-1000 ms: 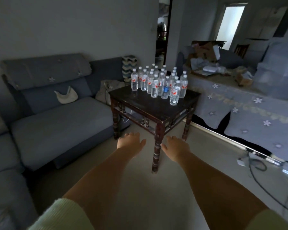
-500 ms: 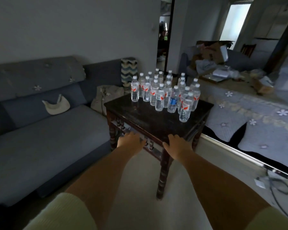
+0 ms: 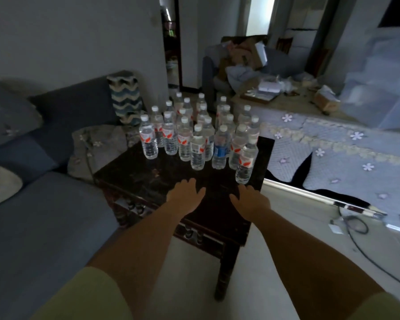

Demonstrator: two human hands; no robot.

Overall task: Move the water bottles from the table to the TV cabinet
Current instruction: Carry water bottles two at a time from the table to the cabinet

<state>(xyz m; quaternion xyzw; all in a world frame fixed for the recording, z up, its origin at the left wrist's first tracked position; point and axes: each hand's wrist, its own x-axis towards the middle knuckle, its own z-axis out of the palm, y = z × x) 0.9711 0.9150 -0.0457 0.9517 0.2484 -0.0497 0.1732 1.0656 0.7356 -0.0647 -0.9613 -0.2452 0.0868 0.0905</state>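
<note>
Item: water bottles (image 3: 197, 148), about twenty, clear plastic with white caps, most with red-and-white labels, one with a blue label (image 3: 219, 150). All are stood upright in a tight cluster on the far half of the tabletop (image 3: 134, 179), a dark wooden square with turned legs. One bottle (image 3: 245, 163) is set slightly forward of the rest, near the right edge.

Left hand (image 3: 184, 197): held palm down over the near half of the tabletop, fingers (image 3: 191, 183) extended and loosely spread, nothing held. Whether the wood is touched cannot be told.

Right hand (image 3: 249, 199): held likewise beside the left, fingers straight and relaxed, nothing held, just short of the forward bottle.

Both forearms are bare; pale green sleeves (image 3: 86, 296) are seen at the lower edge.

Surroundings: a grey-blue sofa (image 3: 44, 227) is placed to the left of the tabletop, with a zigzag-patterned cushion (image 3: 124, 98) at its far end. A low surface draped in a flowered quilt (image 3: 333, 153) is seen to the right, with boxes and papers piled at its far end. Cables (image 3: 356, 227) are laid on the floor.
</note>
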